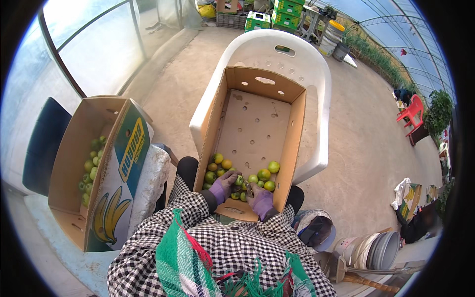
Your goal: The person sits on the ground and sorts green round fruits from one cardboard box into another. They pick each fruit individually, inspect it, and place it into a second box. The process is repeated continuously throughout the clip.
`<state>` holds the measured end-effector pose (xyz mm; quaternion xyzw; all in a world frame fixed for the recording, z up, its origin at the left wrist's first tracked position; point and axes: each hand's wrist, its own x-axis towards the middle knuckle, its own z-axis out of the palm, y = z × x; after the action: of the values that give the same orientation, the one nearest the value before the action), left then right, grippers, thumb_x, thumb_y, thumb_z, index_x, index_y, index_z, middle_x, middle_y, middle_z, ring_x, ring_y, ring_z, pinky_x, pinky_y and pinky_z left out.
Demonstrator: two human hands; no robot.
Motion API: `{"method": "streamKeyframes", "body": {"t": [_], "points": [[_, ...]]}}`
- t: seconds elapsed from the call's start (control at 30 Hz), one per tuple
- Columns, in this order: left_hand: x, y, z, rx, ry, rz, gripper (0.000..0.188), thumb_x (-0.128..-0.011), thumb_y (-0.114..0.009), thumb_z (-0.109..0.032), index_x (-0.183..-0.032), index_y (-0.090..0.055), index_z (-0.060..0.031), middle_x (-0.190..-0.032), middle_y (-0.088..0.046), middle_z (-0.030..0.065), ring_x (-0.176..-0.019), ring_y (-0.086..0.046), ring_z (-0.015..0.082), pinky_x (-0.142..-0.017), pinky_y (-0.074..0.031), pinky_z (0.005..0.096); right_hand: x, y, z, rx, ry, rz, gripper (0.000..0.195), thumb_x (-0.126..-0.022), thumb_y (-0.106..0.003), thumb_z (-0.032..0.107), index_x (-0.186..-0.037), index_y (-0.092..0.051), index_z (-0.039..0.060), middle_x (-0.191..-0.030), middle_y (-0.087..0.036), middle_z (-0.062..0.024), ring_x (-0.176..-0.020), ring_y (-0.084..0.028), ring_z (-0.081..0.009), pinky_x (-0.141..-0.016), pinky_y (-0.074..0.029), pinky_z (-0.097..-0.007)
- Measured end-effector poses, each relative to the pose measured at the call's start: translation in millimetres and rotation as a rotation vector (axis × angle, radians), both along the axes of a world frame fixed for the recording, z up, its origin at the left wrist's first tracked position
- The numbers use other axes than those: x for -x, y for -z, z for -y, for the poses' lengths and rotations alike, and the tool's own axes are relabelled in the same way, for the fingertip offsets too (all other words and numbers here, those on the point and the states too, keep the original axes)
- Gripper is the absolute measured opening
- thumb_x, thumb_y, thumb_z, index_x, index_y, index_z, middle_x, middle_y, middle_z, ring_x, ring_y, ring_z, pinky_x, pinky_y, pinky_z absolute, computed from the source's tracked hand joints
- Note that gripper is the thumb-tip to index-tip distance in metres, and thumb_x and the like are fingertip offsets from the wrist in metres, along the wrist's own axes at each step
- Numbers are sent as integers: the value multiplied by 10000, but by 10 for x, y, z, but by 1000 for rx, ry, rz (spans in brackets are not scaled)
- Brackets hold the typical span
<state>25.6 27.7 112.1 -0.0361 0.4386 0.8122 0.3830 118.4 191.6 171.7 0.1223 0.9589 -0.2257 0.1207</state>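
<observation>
A long cardboard box [259, 122] lies in front of me, its far part resting on a white plastic chair [315, 48]. Green and yellowing tomatoes [264, 174] are gathered at its near end. My left hand [223, 185], in a purple glove darkened at the fingers, grips a green tomato [239, 180]. Close beside it, my right hand [261, 200], gloved alike, reaches in to the same tomato. Something small and dark shows at the right fingertips; I cannot tell what it is. Loose tomatoes lie on both sides of my hands.
To my left, a printed banana box [111, 167] holds green tomatoes [90, 170] beside a white foam block [150, 185]. Buckets [371, 248] and a wooden-handled tool [367, 284] lie to my right. Green cartons [285, 15], stacked pails [328, 41] and a red chair [412, 111] stand farther off.
</observation>
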Motion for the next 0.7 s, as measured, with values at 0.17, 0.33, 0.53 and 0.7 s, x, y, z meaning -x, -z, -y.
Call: {"method": "streamKeyframes", "body": {"t": [0.17, 0.33, 0.53, 0.7], "points": [[153, -46, 96, 55, -49, -73, 311, -1029, -605, -267, -1272, -609, -74, -1090, -642, 48, -934, -626, 162, -771, -545, 315, 2, 303, -78, 85, 92, -127, 527, -841, -721, 358, -1299, -583, 137, -1060, -720, -192, -1014, -690, -358, -881, -538, -451], [539, -1440, 696, 186, -310, -538, 280, -1023, -625, -232, -1243, -637, -60, -1035, -650, 16, -829, -601, 81, -708, -509, 217, 13, 278, -81, 165, 95, -190, 526, -835, -724, 306, -1303, -584, 110, -1089, -698, -201, -1024, -677, -363, -889, -536, -443], [757, -2797, 1902, 1551, -1106, -1668, 264, -936, -616, -15, -1187, -654, -85, -1230, -629, 154, -1080, -599, 333, -925, -509, 416, 18, 85, -26, 117, 40, -176, 557, -836, -717, 319, -1328, -566, 106, -1125, -698, -213, -1059, -668, -378, -919, -526, -452], [685, -2849, 2686, 2198, -977, -1250, 190, -938, -640, -128, -1117, -666, -71, -1243, -633, 167, -1104, -588, 381, -955, -486, 450, 21, 164, -15, 129, 14, -204, 566, -832, -714, 311, -1334, -562, 101, -1133, -697, -214, -1065, -665, -380, -932, -522, -453]]}}
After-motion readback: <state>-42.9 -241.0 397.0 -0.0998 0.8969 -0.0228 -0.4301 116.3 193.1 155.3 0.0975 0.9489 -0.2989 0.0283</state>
